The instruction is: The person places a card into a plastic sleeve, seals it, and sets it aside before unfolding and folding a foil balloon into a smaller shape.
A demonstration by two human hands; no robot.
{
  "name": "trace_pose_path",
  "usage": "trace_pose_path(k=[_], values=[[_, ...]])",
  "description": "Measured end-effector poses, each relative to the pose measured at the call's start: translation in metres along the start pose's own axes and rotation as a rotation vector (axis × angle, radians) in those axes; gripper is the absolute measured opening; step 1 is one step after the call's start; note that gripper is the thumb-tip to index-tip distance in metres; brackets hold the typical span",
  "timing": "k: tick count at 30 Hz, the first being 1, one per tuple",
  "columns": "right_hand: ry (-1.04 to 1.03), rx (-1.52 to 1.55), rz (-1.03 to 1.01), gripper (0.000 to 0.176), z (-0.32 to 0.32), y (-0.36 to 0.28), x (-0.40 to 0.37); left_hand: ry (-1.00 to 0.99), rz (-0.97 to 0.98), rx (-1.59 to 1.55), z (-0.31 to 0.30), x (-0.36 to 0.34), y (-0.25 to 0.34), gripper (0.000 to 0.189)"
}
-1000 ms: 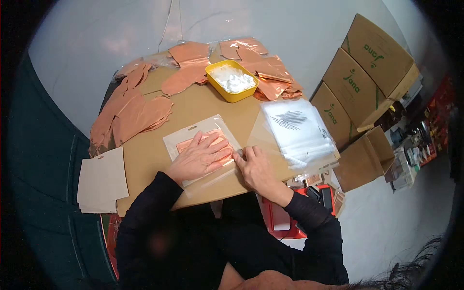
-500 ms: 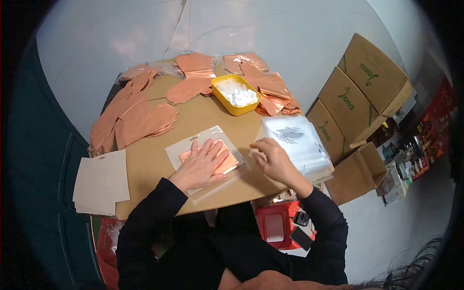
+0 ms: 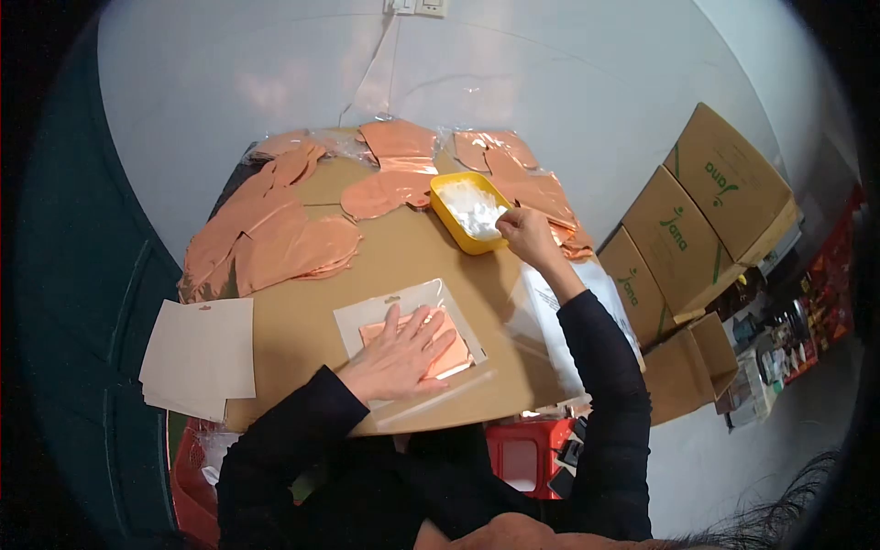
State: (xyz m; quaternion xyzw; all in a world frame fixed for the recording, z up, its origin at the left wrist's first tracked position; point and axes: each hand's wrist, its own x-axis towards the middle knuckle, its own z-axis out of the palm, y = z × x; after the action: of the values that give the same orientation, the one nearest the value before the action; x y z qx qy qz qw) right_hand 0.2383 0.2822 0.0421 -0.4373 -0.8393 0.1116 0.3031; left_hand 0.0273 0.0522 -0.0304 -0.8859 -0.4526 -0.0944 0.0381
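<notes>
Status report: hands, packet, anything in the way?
Left hand flat on the clear packet, copper foil inside. Right hand at the yellow tray, grip unclear. Stack of clear bags under the right forearm.

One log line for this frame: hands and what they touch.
left hand: flat on clear plastic bag holding copper foil sheet | right hand: at rim of yellow plastic tray of white pieces

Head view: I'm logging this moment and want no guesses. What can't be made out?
- Head view: white bits in the yellow tray are too small to identify; the right hand covers its near corner, grasp unclear.
- Left hand lies flat on the packet, hiding much of its copper sheet.
- Right sleeve hides most of the clear bags.
</notes>
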Motion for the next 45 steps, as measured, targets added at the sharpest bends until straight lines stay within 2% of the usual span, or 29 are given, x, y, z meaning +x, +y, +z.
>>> trace_pose_path(k=[2,8,12,18,21,24,26,27,28,29,31,35,39,40,42,45], values=[[-0.010,-0.011,0.012,0.019,0.007,0.000,0.020,-0.005,0.006,-0.003,-0.002,0.000,-0.001,0.077],[0.003,-0.051,-0.193,0.020,0.045,0.008,0.075,-0.022,0.007,-0.001,-0.004,0.001,-0.001,0.076],[-0.041,-0.201,-0.158,0.026,0.067,-0.012,0.088,-0.021,0.014,-0.004,-0.003,0.000,-0.002,0.076],[0.089,-0.358,-0.240,0.027,0.096,-0.019,0.101,-0.051,0.015,-0.020,-0.007,0.002,-0.004,0.077],[0.084,-0.422,-0.168,0.026,0.104,-0.009,0.107,-0.055,0.015,-0.048,-0.007,0.001,-0.004,0.075],[0.174,-0.573,-0.212,0.025,0.093,-0.002,0.108,-0.006,-0.007,-0.088,0.000,0.001,-0.008,0.073],[0.232,-0.751,-0.208,0.022,0.084,0.003,0.110,0.120,-0.051,-0.311,-0.004,0.001,-0.015,0.065],[0.288,-0.587,-0.200,0.020,0.075,0.005,0.109,0.183,-0.080,-0.421,-0.007,0.001,-0.021,0.062],[0.340,-0.423,-0.186,0.018,0.062,0.004,0.103,0.325,-0.108,-0.629,-0.007,-0.003,-0.027,0.056],[0.229,-0.357,-0.230,0.017,0.042,-0.005,0.089,0.475,-0.138,-0.827,-0.009,-0.007,-0.035,0.052],[0.079,-0.108,-0.084,0.021,0.012,-0.030,0.059,0.648,-0.259,-0.855,-0.019,-0.015,-0.049,0.049],[-0.034,0.053,-0.091,0.016,-0.021,-0.038,-0.001,0.880,-0.401,-0.925,-0.015,-0.013,-0.061,0.035],[-0.128,0.149,0.045,0.019,-0.046,-0.050,-0.078,0.658,-0.383,-0.765,-0.020,-0.014,-0.048,0.029],[-0.100,0.132,-0.092,0.022,-0.049,-0.041,-0.095,0.613,-0.362,-0.699,-0.019,-0.014,-0.046,0.025],[-0.097,0.087,-0.078,0.019,-0.058,-0.040,-0.133,0.546,-0.317,-0.593,-0.016,-0.010,-0.041,0.021],[-0.105,0.065,-0.009,0.014,-0.067,-0.055,-0.179,0.462,-0.121,-0.295,-0.023,0.000,-0.026,0.023]])
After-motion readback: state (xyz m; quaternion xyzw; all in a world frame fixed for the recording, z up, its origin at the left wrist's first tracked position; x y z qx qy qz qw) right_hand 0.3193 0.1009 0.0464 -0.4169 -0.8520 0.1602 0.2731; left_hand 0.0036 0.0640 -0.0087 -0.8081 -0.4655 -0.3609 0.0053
